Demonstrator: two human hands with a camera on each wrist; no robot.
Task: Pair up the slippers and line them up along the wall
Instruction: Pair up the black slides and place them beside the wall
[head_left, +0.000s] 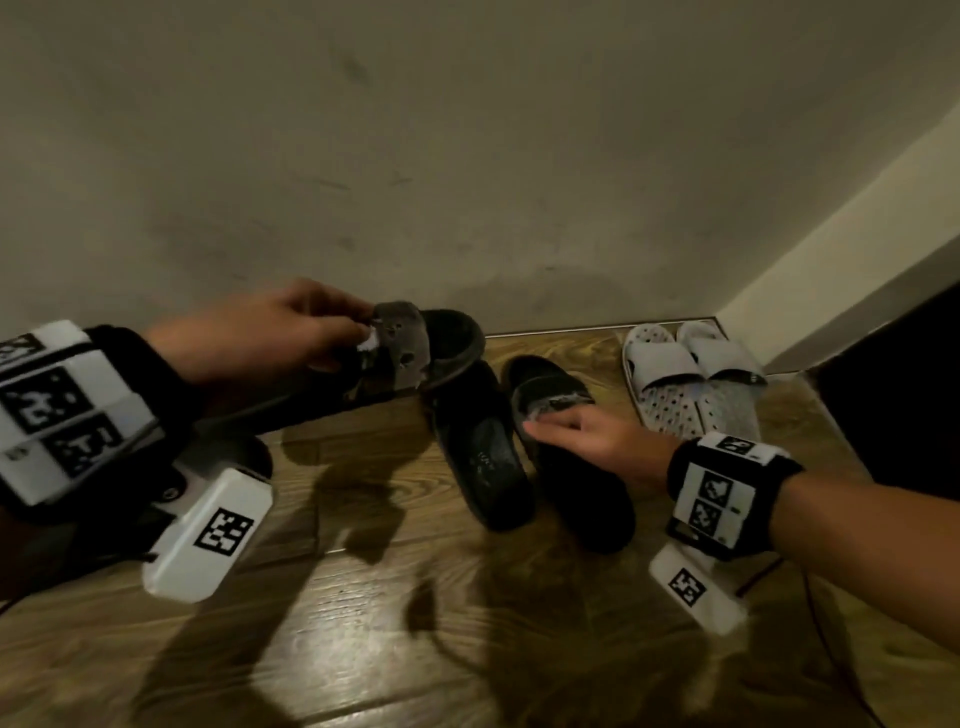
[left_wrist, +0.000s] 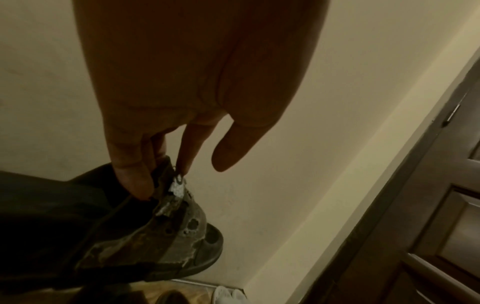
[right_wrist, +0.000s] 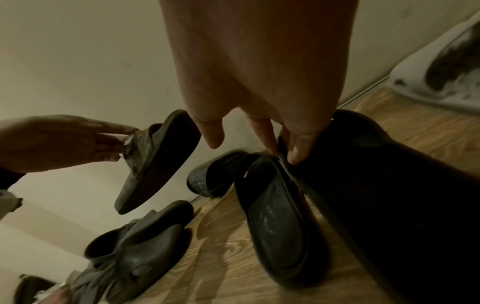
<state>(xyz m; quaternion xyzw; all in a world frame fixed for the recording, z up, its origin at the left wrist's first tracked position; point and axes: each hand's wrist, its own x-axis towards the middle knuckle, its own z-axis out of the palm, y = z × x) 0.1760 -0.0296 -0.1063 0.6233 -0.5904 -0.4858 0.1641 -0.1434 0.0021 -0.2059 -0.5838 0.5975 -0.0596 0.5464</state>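
My left hand (head_left: 358, 332) pinches the peeling grey strap of a worn dark slipper (head_left: 415, 353) and holds it above the floor, close to the wall (head_left: 467, 156). In the left wrist view my fingertips (left_wrist: 140, 185) grip that strap on the worn slipper (left_wrist: 166, 236). My right hand (head_left: 550, 423) grips the strap of a black slipper (head_left: 582, 483) lying on the floor; its fingers (right_wrist: 296, 152) curl round the strap edge. A second black slipper (head_left: 483, 447) lies just left of it, also seen as the black slipper (right_wrist: 275, 216) beside my hand.
A white pair of slippers (head_left: 691, 374) stands against the wall in the right corner. A dark door (head_left: 909, 389) is at the far right. Grey slippers (right_wrist: 140, 253) and a textured dark slipper (right_wrist: 215, 174) lie by the wall to the left. The floor (head_left: 415, 623) is wooden.
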